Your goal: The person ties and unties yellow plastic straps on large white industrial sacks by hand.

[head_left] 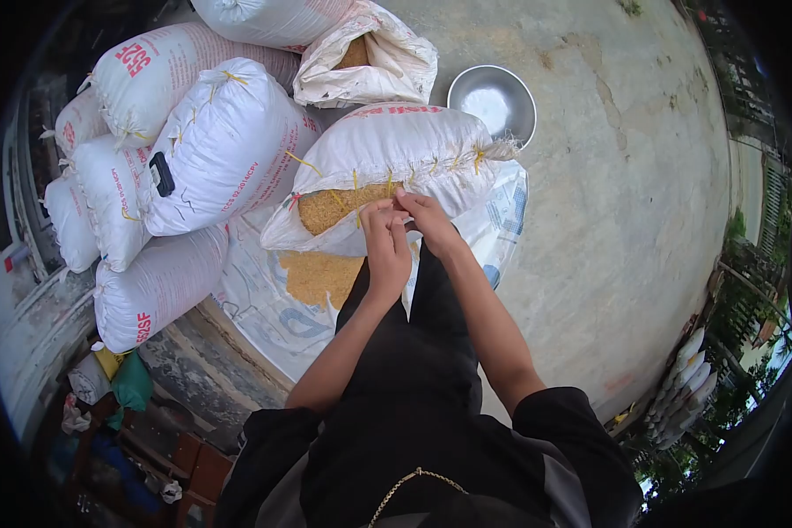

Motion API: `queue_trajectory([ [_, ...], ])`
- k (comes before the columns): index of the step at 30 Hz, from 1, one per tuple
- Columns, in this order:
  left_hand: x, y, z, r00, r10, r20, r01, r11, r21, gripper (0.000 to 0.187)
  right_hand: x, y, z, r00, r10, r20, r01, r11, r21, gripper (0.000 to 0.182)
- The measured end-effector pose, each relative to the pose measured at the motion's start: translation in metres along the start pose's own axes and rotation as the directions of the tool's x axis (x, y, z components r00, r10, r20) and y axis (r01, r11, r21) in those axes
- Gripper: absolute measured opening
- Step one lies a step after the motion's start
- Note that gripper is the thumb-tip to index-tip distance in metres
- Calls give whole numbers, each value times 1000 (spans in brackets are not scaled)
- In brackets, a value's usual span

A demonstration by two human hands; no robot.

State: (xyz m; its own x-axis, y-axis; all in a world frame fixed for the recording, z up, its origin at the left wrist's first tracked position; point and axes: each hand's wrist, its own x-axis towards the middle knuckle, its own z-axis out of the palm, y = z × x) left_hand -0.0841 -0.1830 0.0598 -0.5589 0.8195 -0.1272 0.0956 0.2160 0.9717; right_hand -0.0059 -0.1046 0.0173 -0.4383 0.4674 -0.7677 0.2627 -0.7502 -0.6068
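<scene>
A white sack [396, 141] lies on its side in front of me, its seam partly laced with yellow ties. Golden-brown grain [326, 211] shows through a long gap at its left part. My left hand [385, 231] is at the near edge of this gap, fingers bent together. Beside it, my right hand [424, 216] pinches at the sack's seam by a yellow tie [390, 183]. What is between the fingers is too small to make out. Spilled grain [321, 277] lies on a white sheet [264, 308] below the sack.
Several full white sacks [229, 150] are piled at the left, with a small black device [161, 174] on one. An open sack of grain [370, 66] stands behind, near a round metal basin [493, 101]. Concrete ground [616, 220] stretches to the right.
</scene>
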Motion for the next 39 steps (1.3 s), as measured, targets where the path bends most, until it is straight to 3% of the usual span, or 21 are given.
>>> queue_trajectory([
  [1,-13,-4,1,992,125,28,-127,987,94,7,-1,-2,4,999,39,2,-39,994,106,38],
  [2,-24,-10,-2,991,133,19,-134,986,100,7,6,3,4,997,72,-22,-69,991,114,34],
  [3,-36,-19,-4,989,141,47,-148,963,224,8,14,10,1,998,66,-12,-64,992,112,34],
  [4,-45,-23,-6,987,140,76,-158,925,345,8,18,16,-2,999,38,4,-38,998,43,32],
  [5,-49,-29,-10,987,145,66,-159,922,353,8,21,23,-4,1000,10,24,-9,1000,-26,32],
  [7,-49,-31,-22,974,128,189,-212,817,536,12,14,26,-2,1000,-3,0,3,1000,-27,30],
  [8,-45,-34,-30,975,128,184,-209,813,543,12,11,28,0,999,-15,-37,14,1000,-24,30],
  [10,-21,-33,-41,970,12,244,-167,762,626,17,9,36,5,996,-66,-58,65,998,-22,30],
  [12,19,-35,-47,997,-10,79,-42,776,629,20,6,44,8,990,-114,-85,113,993,-16,31],
  [15,69,-43,-41,993,117,19,-99,730,677,24,2,49,11,982,-134,-133,140,989,36,31],
  [17,88,-56,-35,974,-15,225,-188,494,849,30,-2,51,11,975,-146,-167,139,989,-52,31],
  [18,98,-60,-35,974,-16,228,-191,493,849,30,-3,52,12,975,-145,-169,138,989,-50,31],
  [20,112,-65,-32,923,-211,323,-194,471,860,35,-4,52,11,971,-153,-182,140,987,-81,31],
  [23,123,-65,-48,857,-249,451,-243,578,779,32,-1,55,12,970,-153,-188,140,987,-81,31],
  [26,112,-41,-61,842,-229,489,-317,523,791,31,5,62,15,966,-164,-199,158,986,-48,31],
  [27,105,-35,-68,841,-231,490,-319,520,792,31,6,67,16,966,-164,-199,158,986,-44,31],
  [29,93,-25,-84,910,-276,310,-143,493,858,31,9,69,20,964,-136,-228,154,986,64,24],
  [32,55,-17,-109,913,-336,232,-46,480,876,33,6,66,37,937,-136,-321,199,965,171,19],
  [33,43,-13,-115,914,-335,230,-47,476,878,33,10,67,42,938,-137,-318,200,964,174,19],
  [35,24,-11,-122,817,-496,293,-34,466,884,38,19,74,47,939,-146,-311,213,958,194,15],
  [39,14,-22,-115,838,-455,301,-141,353,925,48,22,72,40,953,-169,-250,202,973,111,15],
])
